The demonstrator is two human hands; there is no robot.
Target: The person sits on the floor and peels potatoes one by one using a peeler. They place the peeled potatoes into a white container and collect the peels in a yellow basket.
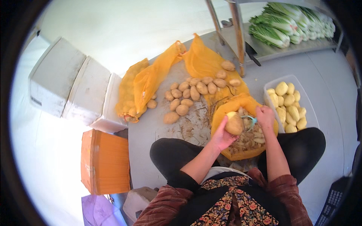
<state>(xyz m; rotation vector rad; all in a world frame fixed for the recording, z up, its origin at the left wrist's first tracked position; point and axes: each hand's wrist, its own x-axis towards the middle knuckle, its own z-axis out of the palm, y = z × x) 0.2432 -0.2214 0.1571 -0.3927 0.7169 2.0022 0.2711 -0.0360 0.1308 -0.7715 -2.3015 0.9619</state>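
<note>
A large brown potato [234,124] rests in my left hand [223,136], with a patch of pale peeled flesh at its upper left. My right hand [265,116] is closed around a light-blue peeler [250,121], its head close to the potato's right side. Below both hands lies a container lined with yellow mesh [241,153], which holds a heap of potato peelings [247,140]. To the right of it stands a clear plastic tub [311,113] of peeled yellow potatoes [292,110].
Unpeeled potatoes [194,93] lie on the floor ahead, beside yellow mesh sacks [151,81]. White foam boxes [56,77] and an orange carton [109,162] line the left. A metal rack [237,34] at the far right bears Chinese cabbages [277,30]; a dark-handled knife [253,56] sits at its edge.
</note>
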